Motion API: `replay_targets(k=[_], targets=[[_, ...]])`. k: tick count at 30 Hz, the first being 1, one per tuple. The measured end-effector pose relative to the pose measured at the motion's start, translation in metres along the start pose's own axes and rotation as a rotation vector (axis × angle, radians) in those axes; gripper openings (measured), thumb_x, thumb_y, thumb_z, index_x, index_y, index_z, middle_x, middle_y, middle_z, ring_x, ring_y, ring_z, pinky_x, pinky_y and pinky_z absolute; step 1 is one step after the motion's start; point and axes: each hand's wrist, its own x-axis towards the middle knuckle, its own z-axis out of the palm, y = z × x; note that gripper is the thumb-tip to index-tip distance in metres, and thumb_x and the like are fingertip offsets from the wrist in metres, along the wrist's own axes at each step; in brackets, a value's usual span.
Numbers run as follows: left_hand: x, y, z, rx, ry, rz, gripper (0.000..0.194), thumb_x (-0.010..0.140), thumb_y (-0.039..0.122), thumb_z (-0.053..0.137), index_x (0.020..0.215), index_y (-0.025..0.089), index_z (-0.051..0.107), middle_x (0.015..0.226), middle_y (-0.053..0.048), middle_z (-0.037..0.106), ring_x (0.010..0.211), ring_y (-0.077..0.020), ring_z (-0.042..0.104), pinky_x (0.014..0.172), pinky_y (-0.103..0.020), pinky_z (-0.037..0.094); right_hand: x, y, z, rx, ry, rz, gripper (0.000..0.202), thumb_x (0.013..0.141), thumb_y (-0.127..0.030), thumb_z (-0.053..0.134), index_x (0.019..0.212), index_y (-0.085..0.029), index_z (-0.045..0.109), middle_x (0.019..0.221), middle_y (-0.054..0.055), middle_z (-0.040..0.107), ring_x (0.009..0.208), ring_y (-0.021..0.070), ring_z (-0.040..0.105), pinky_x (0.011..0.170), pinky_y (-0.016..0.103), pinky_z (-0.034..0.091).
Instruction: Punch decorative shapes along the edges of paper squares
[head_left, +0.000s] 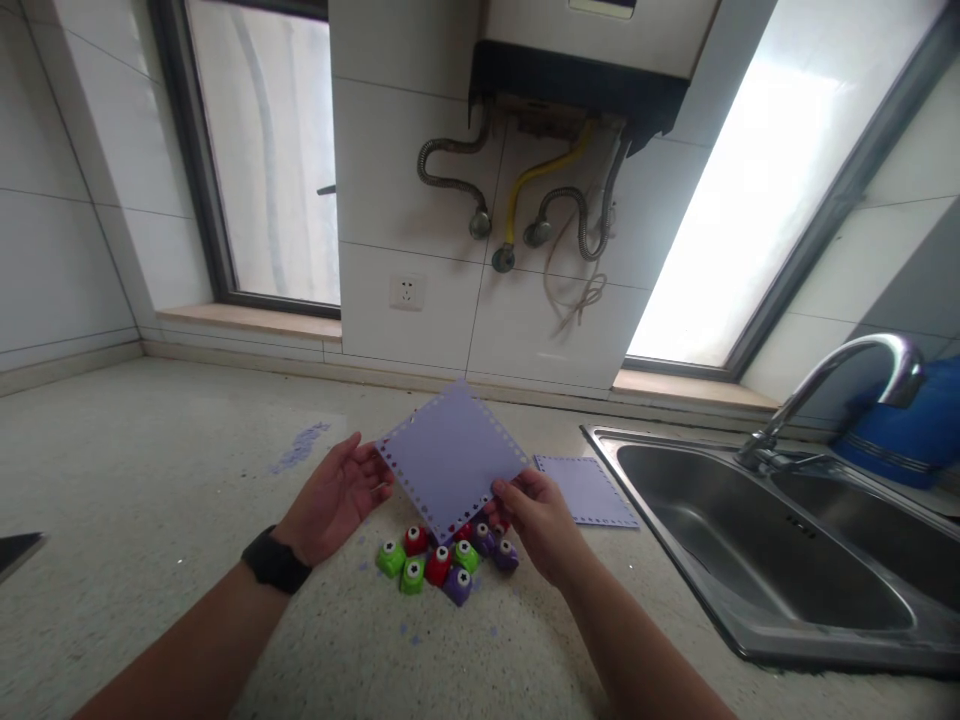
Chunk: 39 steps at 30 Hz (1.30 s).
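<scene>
A light purple paper (454,455) with small shapes punched along its edges is raised over the counter, turned like a diamond. My right hand (529,510) pinches its right corner between thumb and fingers. Beside the left corner is my left hand (345,495), palm up with fingers apart; its fingertips are near or behind the edge. Below the paper stand several small craft punches: green (390,558), red (439,566) and purple (458,585). The paper partly hides some of them. A second purple punched sheet (586,490) lies flat to the right.
Purple paper scraps (300,447) lie at the left on the speckled counter (150,470). A steel double sink (772,540) with a faucet (832,375) is at the right, near a blue container (907,425). A dark object (19,550) shows at the left edge.
</scene>
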Motion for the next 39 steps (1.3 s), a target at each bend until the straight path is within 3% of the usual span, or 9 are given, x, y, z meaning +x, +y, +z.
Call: replay_targets(k=[6, 9, 13, 24, 28, 34, 39], targets=[[-0.005, -0.012, 0.003, 0.215, -0.135, -0.013, 0.038, 0.086, 0.045, 0.073, 0.106, 0.013, 0.074, 0.097, -0.013, 0.075, 0.082, -0.0199, 0.07, 0.068, -0.028, 0.055, -0.003, 0.005, 0.015, 0.089, 0.051, 0.004, 0.034, 0.071, -0.043, 0.086, 0.084, -0.019, 0.066, 0.07, 0.004, 0.075, 0.06, 0.017, 0.069, 0.064, 0.031, 0.054], [-0.005, -0.021, 0.005, 0.391, -0.188, -0.022, 0.035, 0.078, 0.038, 0.082, 0.099, 0.01, 0.076, 0.083, -0.012, 0.075, 0.065, -0.017, 0.066, 0.059, -0.026, 0.052, -0.004, 0.013, 0.021, 0.11, 0.03, 0.008, 0.031, 0.071, -0.041, 0.086, 0.087, -0.019, 0.069, 0.075, 0.005, 0.076, 0.064, 0.0176, 0.07, 0.069, 0.032, 0.056], [-0.002, -0.024, 0.002, 0.562, -0.182, 0.011, 0.035, 0.076, 0.042, 0.083, 0.088, 0.01, 0.076, 0.072, -0.008, 0.073, 0.053, -0.0134, 0.061, 0.054, -0.025, 0.049, -0.003, 0.021, 0.023, 0.112, -0.02, 0.006, 0.028, 0.073, -0.037, 0.085, 0.089, -0.019, 0.071, 0.079, 0.005, 0.076, 0.066, 0.0178, 0.068, 0.067, 0.033, 0.056], [-0.006, -0.018, 0.001, 0.691, -0.249, 0.059, 0.036, 0.076, 0.046, 0.08, 0.087, 0.012, 0.075, 0.071, -0.006, 0.071, 0.052, -0.0147, 0.059, 0.05, -0.027, 0.05, 0.001, 0.015, 0.019, -0.086, -0.073, -0.042, 0.026, 0.078, -0.043, 0.078, 0.085, -0.019, 0.069, 0.071, 0.003, 0.071, 0.063, 0.0173, 0.065, 0.066, 0.033, 0.053], [-0.009, -0.019, 0.001, 0.708, -0.224, 0.08, 0.04, 0.08, 0.048, 0.076, 0.098, 0.012, 0.075, 0.074, -0.007, 0.073, 0.051, -0.0158, 0.06, 0.05, -0.028, 0.05, 0.0, 0.002, 0.021, -0.243, -0.15, -0.076, 0.025, 0.081, -0.044, 0.076, 0.084, -0.019, 0.07, 0.068, 0.001, 0.069, 0.062, 0.016, 0.061, 0.064, 0.031, 0.05], [-0.007, -0.014, -0.004, 0.779, -0.138, 0.144, 0.03, 0.079, 0.044, 0.077, 0.087, 0.016, 0.078, 0.066, -0.005, 0.071, 0.056, -0.0192, 0.06, 0.055, -0.029, 0.046, 0.008, -0.029, 0.012, -0.505, -0.289, -0.106, 0.024, 0.083, -0.04, 0.073, 0.085, -0.017, 0.074, 0.068, 0.0, 0.066, 0.06, 0.0138, 0.055, 0.058, 0.028, 0.045], [-0.006, -0.009, -0.003, 0.823, -0.076, 0.197, 0.019, 0.077, 0.038, 0.079, 0.082, 0.02, 0.079, 0.067, -0.004, 0.071, 0.067, -0.0226, 0.062, 0.059, -0.03, 0.043, 0.019, -0.026, 0.0, -0.608, -0.297, -0.141, 0.023, 0.084, -0.04, 0.073, 0.086, -0.016, 0.074, 0.073, 0.001, 0.069, 0.065, 0.0154, 0.058, 0.062, 0.03, 0.047]])
